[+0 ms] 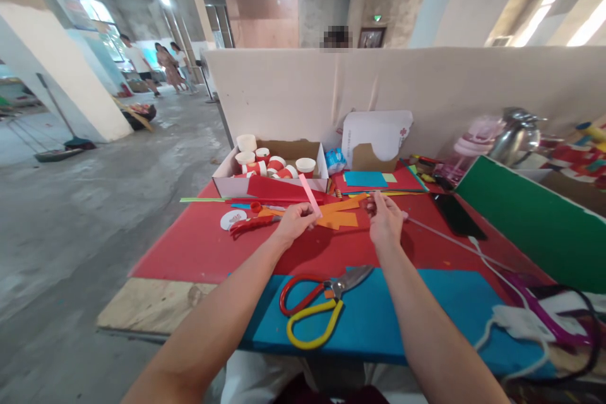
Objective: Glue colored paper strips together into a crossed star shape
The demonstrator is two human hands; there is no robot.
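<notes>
My left hand [297, 225] is closed, pinching a pink paper strip [308, 192] that sticks up and leans left. Orange paper pieces [343, 219] lie between my two hands on the red-covered table. At the right end of the orange paper is my right hand [386, 219], its fingertips pressed together; what they hold is too small to make out. Nearer to me, large scissors [337, 289] with one red and one yellow handle rest partly open on a blue sheet [426, 315]. Beside my left hand lie a red-handled tool [249, 225] and a round white item [233, 219].
A cardboard box [225, 187] of paper cups stands at the back left. Coloured sheets [364, 178] lie behind my hands. To the right are a phone [457, 214] with a white cable, a green board [534, 221] and a metal jug [521, 132]. A pale partition [293, 88] closes off the back.
</notes>
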